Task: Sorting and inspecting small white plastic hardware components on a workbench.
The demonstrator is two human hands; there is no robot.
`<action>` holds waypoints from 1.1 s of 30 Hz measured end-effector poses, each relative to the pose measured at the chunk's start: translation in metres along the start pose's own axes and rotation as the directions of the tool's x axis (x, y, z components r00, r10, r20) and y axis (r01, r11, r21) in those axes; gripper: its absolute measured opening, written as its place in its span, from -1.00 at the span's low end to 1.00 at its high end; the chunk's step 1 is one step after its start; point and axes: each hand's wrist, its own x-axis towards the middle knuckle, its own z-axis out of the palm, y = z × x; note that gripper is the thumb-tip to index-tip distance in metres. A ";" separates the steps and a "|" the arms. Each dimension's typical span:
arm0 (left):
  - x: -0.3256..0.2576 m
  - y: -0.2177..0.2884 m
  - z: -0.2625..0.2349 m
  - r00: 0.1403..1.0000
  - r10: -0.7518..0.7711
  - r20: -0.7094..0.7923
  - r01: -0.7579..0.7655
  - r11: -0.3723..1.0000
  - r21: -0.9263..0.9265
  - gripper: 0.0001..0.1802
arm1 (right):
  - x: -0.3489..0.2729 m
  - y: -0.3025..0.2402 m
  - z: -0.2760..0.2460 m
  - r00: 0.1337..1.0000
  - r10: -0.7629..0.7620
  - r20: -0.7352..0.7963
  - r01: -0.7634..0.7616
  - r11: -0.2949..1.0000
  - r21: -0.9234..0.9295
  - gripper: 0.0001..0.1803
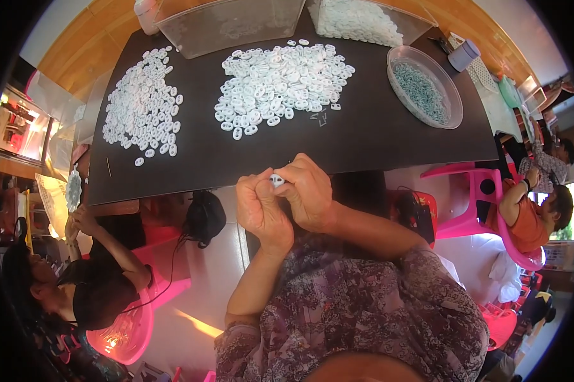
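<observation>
Pinching a small white plastic piece [277, 180] between both sets of fingertips, I keep my left hand [261, 210] and right hand [309, 191] curled tight around it at the near edge of the black table [376, 137]. It looks light, stiff and slick, best gripped by its rim. Rounded, pale and glossy, it matches the heaped white rings [277, 83] farther off.

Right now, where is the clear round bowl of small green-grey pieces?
In the head view the clear round bowl sits at the black table's far right, just right of the middle pile of white rings.
</observation>
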 end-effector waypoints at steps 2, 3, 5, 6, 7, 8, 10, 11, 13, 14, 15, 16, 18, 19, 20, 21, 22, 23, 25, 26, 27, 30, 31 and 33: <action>0.000 -0.002 0.001 1.000 -0.023 -0.005 0.023 1.000 -0.010 -0.80 | -0.001 0.001 0.002 1.000 0.031 0.002 -0.031 1.000 0.003 -0.73; 0.000 -0.003 0.002 0.997 -0.069 -0.015 0.069 0.997 -0.026 -0.79 | -0.002 0.002 0.003 1.000 0.031 0.001 -0.031 1.000 0.002 -0.73; 0.000 -0.003 0.003 0.993 -0.116 -0.024 0.115 0.993 -0.042 -0.78 | -0.004 0.003 0.004 0.998 0.055 0.005 -0.054 0.998 -0.017 -0.70; -0.001 -0.002 0.002 0.993 -0.114 -0.032 0.113 0.993 -0.045 -0.78 | -0.003 0.003 0.004 0.999 0.054 0.005 -0.054 0.998 -0.017 -0.70; -0.001 0.000 0.002 0.993 -0.112 -0.041 0.111 0.993 -0.047 -0.78 | -0.003 0.001 0.004 0.998 0.059 0.026 -0.058 0.998 -0.018 -0.68; -0.001 0.002 0.001 0.993 -0.112 -0.040 0.110 0.993 -0.046 -0.78 | -0.002 -0.001 0.003 0.997 0.063 0.047 -0.062 0.998 -0.021 -0.65; -0.001 0.008 -0.002 0.988 -0.153 -0.014 0.150 0.982 -0.118 -0.78 | -0.002 -0.004 0.002 0.996 0.070 0.051 -0.070 0.998 -0.005 -0.64; -0.002 0.009 -0.001 0.988 -0.154 -0.013 0.152 0.982 -0.116 -0.78 | -0.003 -0.005 0.001 0.996 0.075 0.056 -0.075 0.997 0.009 -0.64; -0.002 0.011 -0.001 0.991 -0.132 -0.027 0.129 0.988 -0.087 -0.79 | -0.002 -0.005 0.003 0.997 0.065 0.037 -0.065 0.998 0.013 -0.65; -0.003 0.010 -0.002 0.991 -0.133 -0.025 0.130 0.988 -0.087 -0.79 | -0.002 -0.005 0.003 0.998 0.053 0.018 -0.053 0.998 0.018 -0.66; -0.003 0.008 -0.003 0.996 -0.088 -0.029 0.086 0.995 -0.041 -0.79 | 0.000 -0.005 0.003 0.998 0.054 0.018 -0.054 0.998 0.018 -0.66; -0.003 0.007 -0.004 0.999 -0.042 -0.030 0.042 0.999 0.006 -0.79 | 0.001 -0.006 0.002 0.999 0.035 0.011 -0.035 0.999 0.030 -0.68; -0.004 0.008 -0.004 1.000 -0.016 -0.026 0.017 0.999 0.027 -0.79 | 0.003 -0.006 0.001 1.000 0.016 0.003 -0.016 0.999 0.040 -0.69; -0.003 0.010 -0.004 1.000 0.010 -0.022 -0.009 0.999 0.047 -0.78 | 0.003 -0.005 0.000 1.000 0.005 0.007 -0.005 0.999 0.033 -0.75; -0.003 0.010 -0.003 1.000 0.009 -0.022 -0.008 0.999 0.046 -0.78 | 0.003 -0.005 0.000 1.000 -0.006 0.011 0.006 1.000 0.027 -0.78; -0.003 0.012 -0.003 1.000 0.020 -0.022 -0.019 0.999 0.047 -0.78 | 0.003 -0.005 0.000 1.000 -0.005 0.012 0.005 1.000 0.027 -0.78; -0.003 0.013 -0.003 0.999 0.031 -0.022 -0.030 0.998 0.047 -0.77 | 0.004 -0.006 0.001 1.000 -0.012 0.003 0.012 0.999 0.030 -0.78; -0.002 0.014 -0.002 0.999 0.030 -0.023 -0.029 0.998 0.047 -0.77 | 0.004 -0.007 0.002 1.000 -0.019 -0.006 0.019 0.999 0.033 -0.79; 0.000 0.015 0.000 0.996 0.061 -0.066 -0.062 0.998 -0.009 -0.76 | 0.006 -0.007 0.004 1.000 -0.024 -0.009 0.025 0.999 0.037 -0.79; 0.000 0.016 0.000 0.996 0.062 -0.067 -0.062 0.998 -0.009 -0.76 | 0.006 -0.006 0.004 0.999 -0.030 -0.012 0.030 0.999 0.040 -0.79; 0.001 0.017 -0.002 0.996 0.075 -0.043 -0.075 0.997 0.014 -0.77 | 0.007 -0.007 0.005 0.999 -0.030 -0.011 0.030 0.999 0.042 -0.79; 0.002 0.015 -0.003 0.996 0.088 -0.017 -0.087 0.995 0.046 -0.79 | 0.006 -0.007 0.006 1.000 -0.014 -0.022 0.015 0.998 0.056 -0.80; 0.003 0.015 -0.003 0.996 0.088 -0.013 -0.087 0.995 0.054 -0.80 | 0.004 -0.005 0.007 0.999 -0.023 -0.023 0.024 0.998 0.052 -0.80; 0.005 0.013 -0.003 0.992 0.121 -0.025 -0.118 0.989 0.087 -0.80 | 0.003 -0.005 0.009 0.999 -0.032 -0.024 0.034 0.998 0.050 -0.81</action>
